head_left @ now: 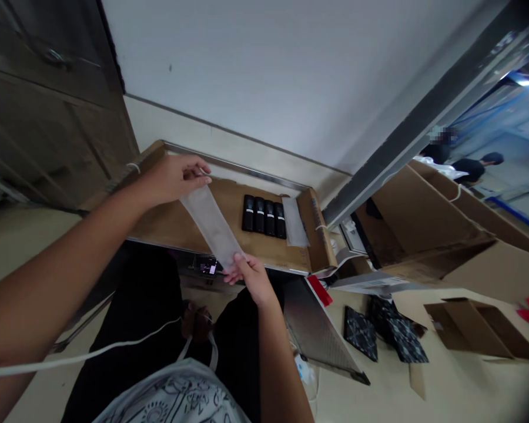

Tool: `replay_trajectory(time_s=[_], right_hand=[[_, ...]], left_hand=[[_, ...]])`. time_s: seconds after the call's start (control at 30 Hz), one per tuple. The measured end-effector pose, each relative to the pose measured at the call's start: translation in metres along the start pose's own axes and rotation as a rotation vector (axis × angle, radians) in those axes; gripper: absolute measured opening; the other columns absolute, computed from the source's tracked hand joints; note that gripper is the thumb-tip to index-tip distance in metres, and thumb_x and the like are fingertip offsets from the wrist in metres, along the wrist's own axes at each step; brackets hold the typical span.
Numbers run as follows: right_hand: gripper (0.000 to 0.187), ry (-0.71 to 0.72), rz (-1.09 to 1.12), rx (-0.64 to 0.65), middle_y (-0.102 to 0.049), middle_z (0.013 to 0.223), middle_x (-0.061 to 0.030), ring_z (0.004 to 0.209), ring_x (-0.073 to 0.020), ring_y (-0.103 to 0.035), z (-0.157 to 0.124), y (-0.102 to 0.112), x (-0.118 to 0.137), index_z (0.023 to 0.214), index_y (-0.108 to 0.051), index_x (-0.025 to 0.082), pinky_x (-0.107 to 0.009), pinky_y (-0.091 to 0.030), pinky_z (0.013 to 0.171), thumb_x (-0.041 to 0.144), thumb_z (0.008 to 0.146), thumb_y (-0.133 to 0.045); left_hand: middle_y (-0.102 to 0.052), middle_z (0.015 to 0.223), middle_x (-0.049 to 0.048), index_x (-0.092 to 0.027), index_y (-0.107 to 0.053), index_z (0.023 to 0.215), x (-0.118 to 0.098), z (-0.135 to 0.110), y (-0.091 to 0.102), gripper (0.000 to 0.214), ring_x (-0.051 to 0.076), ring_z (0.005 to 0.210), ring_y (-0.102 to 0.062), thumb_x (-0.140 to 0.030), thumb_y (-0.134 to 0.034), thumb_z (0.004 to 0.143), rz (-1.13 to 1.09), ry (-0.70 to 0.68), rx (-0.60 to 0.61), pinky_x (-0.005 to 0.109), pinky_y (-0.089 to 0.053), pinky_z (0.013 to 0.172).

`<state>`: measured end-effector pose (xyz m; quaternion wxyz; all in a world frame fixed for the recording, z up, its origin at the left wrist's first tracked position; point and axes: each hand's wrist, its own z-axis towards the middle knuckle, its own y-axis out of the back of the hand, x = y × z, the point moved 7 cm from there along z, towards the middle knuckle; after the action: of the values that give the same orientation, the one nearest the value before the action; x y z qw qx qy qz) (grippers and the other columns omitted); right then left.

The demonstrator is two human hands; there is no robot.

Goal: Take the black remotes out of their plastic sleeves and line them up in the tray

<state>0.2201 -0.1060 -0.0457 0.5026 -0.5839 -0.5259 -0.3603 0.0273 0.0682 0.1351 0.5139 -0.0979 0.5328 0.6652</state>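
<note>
A long translucent plastic sleeve [214, 226] is stretched at a slant between my two hands. My left hand [178, 176] pinches its upper end, thumb against fingers. Its lower end is gripped by my right hand [249, 274], near the front edge of the cardboard-lined work surface [171, 226]. Several black oblong devices [264, 216] with small white labels lie side by side on the cardboard, to the right of the sleeve. Beside them lies another translucent sleeve [295, 221], flat. Whether anything is inside the held sleeve, I cannot tell; it looks flat.
A raised cardboard flap [321, 229] edges the surface on the right. Past it stands a large open carton [427, 217]. Dark checked bags [385, 332] and another open box [485, 329] rest on the floor. A white cable [92, 355] crosses my lap. People are at the far right.
</note>
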Motion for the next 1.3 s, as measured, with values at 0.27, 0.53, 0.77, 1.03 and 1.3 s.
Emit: replay_trajectory(time_s=[0.27, 0.53, 0.77, 1.03, 1.3], right_hand=[[0.034, 0.031, 0.41, -0.655, -0.074, 0.071, -0.0011, 0.052, -0.0097, -0.066, -0.026, 0.092, -0.016, 0.081, -0.062, 0.018, -0.015, -0.048, 0.042, 0.043, 0.073, -0.083], [0.021, 0.007, 0.38, -0.795, -0.075, 0.07, -0.0019, 0.051, -0.0109, -0.067, -0.031, 0.123, -0.011, 0.086, -0.06, 0.017, -0.016, -0.051, 0.042, 0.031, 0.078, -0.073], [0.019, 0.071, 0.348, -0.841, -0.077, 0.078, -0.0027, 0.053, -0.0097, -0.067, -0.025, 0.123, 0.002, 0.087, -0.058, 0.018, -0.015, -0.052, 0.043, 0.029, 0.079, -0.071], [0.031, 0.104, 0.275, -0.726, -0.078, 0.088, -0.0056, 0.058, -0.0114, -0.07, -0.014, 0.091, -0.003, 0.086, -0.06, 0.018, -0.017, -0.053, 0.044, 0.042, 0.075, -0.077], [0.032, 0.021, -0.006, -0.308, -0.073, 0.075, -0.0033, 0.052, -0.0119, -0.065, 0.023, 0.034, -0.001, 0.084, -0.061, 0.019, -0.018, -0.049, 0.039, 0.047, 0.075, -0.074]], left_hand=[[-0.068, 0.08, 0.0037, -0.015, -0.063, 0.095, 0.116, -0.034, -0.074, 0.021, 0.009, 0.053, -0.052, -0.034, -0.06, 0.088, -0.301, 0.427, -0.247, 0.021, -0.042, 0.05], [-0.065, 0.069, 0.0016, -0.018, -0.066, 0.083, 0.156, -0.055, -0.096, 0.015, 0.012, 0.054, -0.054, -0.032, -0.063, 0.082, -0.32, 0.45, -0.209, 0.023, -0.043, 0.054], [-0.064, 0.067, 0.0012, -0.019, -0.065, 0.081, 0.154, -0.055, -0.094, 0.015, 0.012, 0.053, -0.053, -0.033, -0.063, 0.08, -0.344, 0.467, -0.237, 0.023, -0.041, 0.052], [-0.065, 0.076, 0.0036, -0.018, -0.064, 0.09, 0.149, -0.055, -0.094, 0.02, 0.015, 0.063, -0.058, -0.037, -0.057, 0.085, -0.182, 0.384, -0.213, 0.027, -0.049, 0.063], [-0.051, 0.144, 0.0165, -0.019, -0.048, 0.142, 0.037, -0.076, -0.125, 0.07, 0.033, 0.134, -0.048, -0.038, -0.07, 0.079, 0.22, -0.415, 0.077, 0.049, -0.035, 0.116]])
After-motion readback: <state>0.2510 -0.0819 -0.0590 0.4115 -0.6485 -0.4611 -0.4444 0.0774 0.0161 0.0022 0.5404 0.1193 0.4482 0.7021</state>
